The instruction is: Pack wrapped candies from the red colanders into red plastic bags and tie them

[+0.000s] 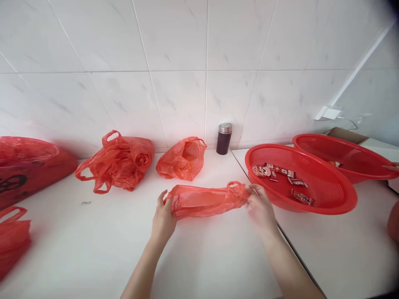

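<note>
Stretched between my hands over the white table is a thin red plastic bag [202, 201], its handles bunched toward the right end. My left hand [164, 218] pinches the bag's left end, fingers curled around the edge. At the other end, my right hand [259, 203] grips the bag near the handles, close to the rim of a red plastic basket [330, 187]. Inside that basket lie several small wrapped snacks [282, 172]. A loosely open red bag [182, 160] rests behind my hands, by the wall.
A pile of red bags [123, 162] sits at the back left; further left is a large red sack [37, 174]. A dark thermos [224, 139] stands against the tiled wall. Another red basket [358, 160] is at the right, with a person's hand [391, 167] at its edge.
</note>
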Motion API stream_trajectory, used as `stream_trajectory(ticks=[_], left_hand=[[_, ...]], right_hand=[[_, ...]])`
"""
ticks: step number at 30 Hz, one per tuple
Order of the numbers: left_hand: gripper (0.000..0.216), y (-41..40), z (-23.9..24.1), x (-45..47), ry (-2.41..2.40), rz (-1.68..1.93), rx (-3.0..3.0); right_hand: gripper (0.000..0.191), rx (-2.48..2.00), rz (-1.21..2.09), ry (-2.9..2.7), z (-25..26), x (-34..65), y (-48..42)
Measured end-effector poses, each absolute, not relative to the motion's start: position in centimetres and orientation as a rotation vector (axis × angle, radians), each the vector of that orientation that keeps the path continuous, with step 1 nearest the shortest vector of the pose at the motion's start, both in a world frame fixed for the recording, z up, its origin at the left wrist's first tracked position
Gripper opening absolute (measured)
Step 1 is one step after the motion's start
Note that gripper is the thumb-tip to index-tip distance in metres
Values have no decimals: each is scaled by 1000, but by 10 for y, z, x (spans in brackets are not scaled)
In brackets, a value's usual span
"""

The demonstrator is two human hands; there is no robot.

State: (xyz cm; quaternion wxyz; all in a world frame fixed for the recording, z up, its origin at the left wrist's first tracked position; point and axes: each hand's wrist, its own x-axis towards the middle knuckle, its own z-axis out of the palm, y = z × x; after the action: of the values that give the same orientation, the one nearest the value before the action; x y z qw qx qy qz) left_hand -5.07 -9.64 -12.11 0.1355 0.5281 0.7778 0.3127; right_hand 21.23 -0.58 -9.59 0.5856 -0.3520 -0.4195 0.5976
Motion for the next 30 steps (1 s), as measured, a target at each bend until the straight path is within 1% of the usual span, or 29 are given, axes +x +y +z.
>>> stream_trajectory(ticks=[3, 5, 6, 8, 10, 11, 13, 14, 16, 18, 19, 21, 24, 25, 27, 30], left_hand=[[68, -117, -99, -50, 2140, 901, 1490], [64, -126, -85, -40, 2082, 911, 1458], [60, -128, -79, -35, 2054, 923, 1437], [59, -129, -68, -24, 1950, 968, 1361], [66, -127, -60, -16, 1765, 1033, 1240], [71, -126, -57, -14, 1637, 1070, 1168], [77, -126, -53, -15, 1331, 1127, 1018], [77, -127, -53, -18, 1181, 1157, 928], [70, -130, -55, -30, 970, 1265, 723], [59, -132, -61, -47, 912, 1432, 527], [54, -132, -64, -55, 918, 1513, 446], [41, -128, -70, -69, 934, 1576, 362], [12, -116, -73, -75, 1073, 1434, 519], [11, -112, -72, -73, 1195, 1346, 652], [20, -103, -71, -66, 1490, 1113, 959], [40, -95, -72, -51, 1722, 779, 1272]], right_hand=[[28, -924, 938, -1048, -83, 224, -4], [27, -815, 597, -1170, -64, 221, -22], [25, -740, 493, -1259, -55, 217, -34], [21, -641, 577, -1656, -41, 205, -55], [25, -627, 736, -2158, -39, 190, -61], [27, -669, 760, -2370, -42, 185, -57], [31, -842, 676, -2653, -54, 180, -39], [36, -939, 608, -2733, -60, 181, -27], [55, -1086, 565, -2837, -69, 190, -6], [73, -1119, 670, -2904, -70, 204, 8], [75, -1110, 739, -2917, -68, 210, 12], [71, -1068, 836, -2929, -62, 219, 17], [63, -951, 861, -2947, -54, 222, 22], [59, -923, 849, -2947, -53, 221, 23], [49, -874, 784, -2949, -55, 214, 25], [31, -749, 614, -2988, -66, 199, 23]])
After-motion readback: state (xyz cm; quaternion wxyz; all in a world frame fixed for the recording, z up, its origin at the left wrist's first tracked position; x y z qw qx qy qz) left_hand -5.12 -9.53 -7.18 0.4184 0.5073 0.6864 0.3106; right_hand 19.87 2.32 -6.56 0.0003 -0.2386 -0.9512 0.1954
